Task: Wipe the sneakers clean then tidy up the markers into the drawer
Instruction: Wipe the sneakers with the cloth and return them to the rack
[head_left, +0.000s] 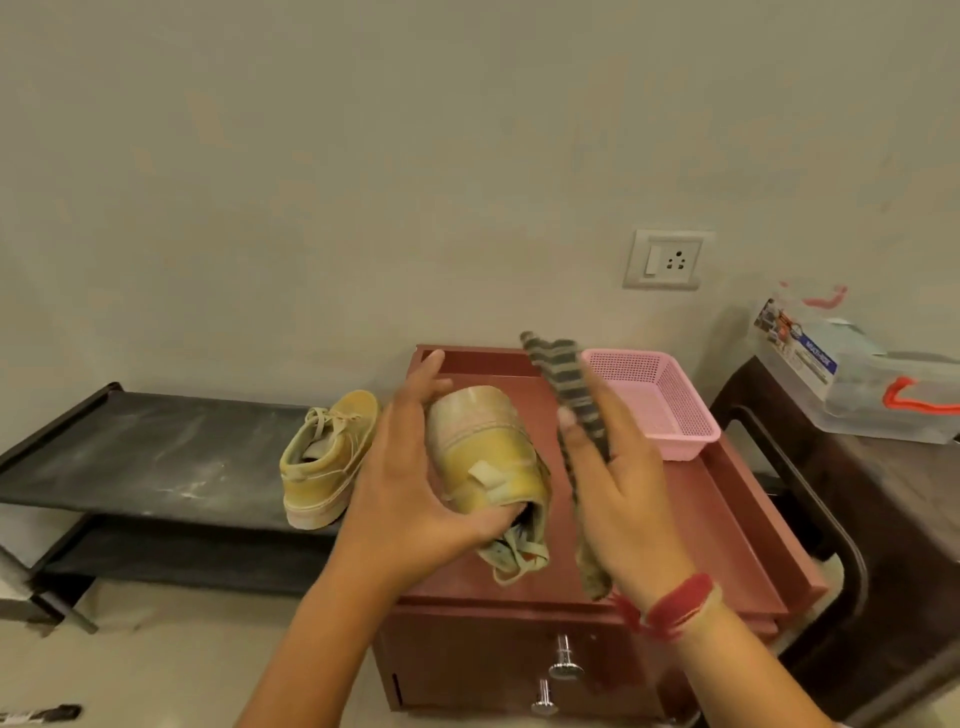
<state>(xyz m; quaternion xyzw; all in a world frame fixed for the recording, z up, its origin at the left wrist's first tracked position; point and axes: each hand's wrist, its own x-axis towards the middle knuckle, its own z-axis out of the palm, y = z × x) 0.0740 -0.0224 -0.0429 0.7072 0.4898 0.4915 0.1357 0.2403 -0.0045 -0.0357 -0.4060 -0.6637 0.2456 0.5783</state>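
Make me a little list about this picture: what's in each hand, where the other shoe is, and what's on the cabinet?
left hand: holds a yellow sneaker above the cabinet top, thumb inside its opening
right hand: holds a striped cloth just beside that sneaker
other sneaker: upright on the black rack
pink basket: on the red-brown cabinet, back right corner
cabinet front: two silver knobs
floor, lower left: a dark marker-like thing, too blurred to be sure

bare forearms (red wrist thread (675, 608))
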